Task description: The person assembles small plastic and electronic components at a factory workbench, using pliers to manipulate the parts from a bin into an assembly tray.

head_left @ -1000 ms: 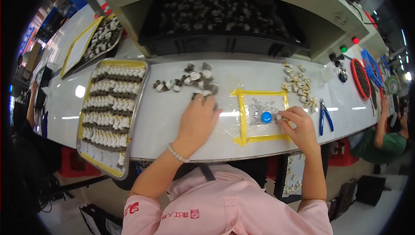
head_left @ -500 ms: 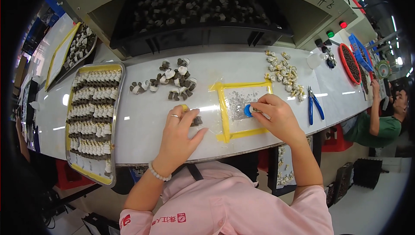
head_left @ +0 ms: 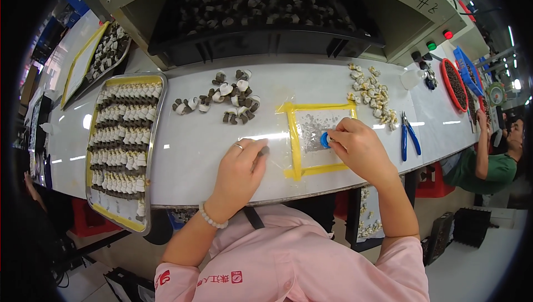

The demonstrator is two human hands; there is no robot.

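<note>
My left hand (head_left: 240,170) is closed over the white tabletop, its fingertips round a small figure piece; only a dark end (head_left: 264,151) of it shows. My right hand (head_left: 362,147) pinches a small pale piece, mostly hidden by the fingers, against a round blue dish (head_left: 325,140). The dish sits on a stained sheet bordered with yellow tape (head_left: 294,146). Beyond my left hand lies a loose group of small white-and-dark figures (head_left: 225,89). A pile of small cream pieces with yellowish parts (head_left: 373,92) lies beyond my right hand.
At the left, a metal tray (head_left: 149,191) carries rows of figures. Blue-handled nippers (head_left: 410,138) lie right of the taped sheet. A machine housing a black bin (head_left: 250,46) spans the back. A red basket (head_left: 454,85) and a co-worker in green (head_left: 483,171) are at the right.
My left hand has closed its fingers round the dark piece and turned inward a little. My right hand stays at the blue dish. The whole view has shifted slightly.
</note>
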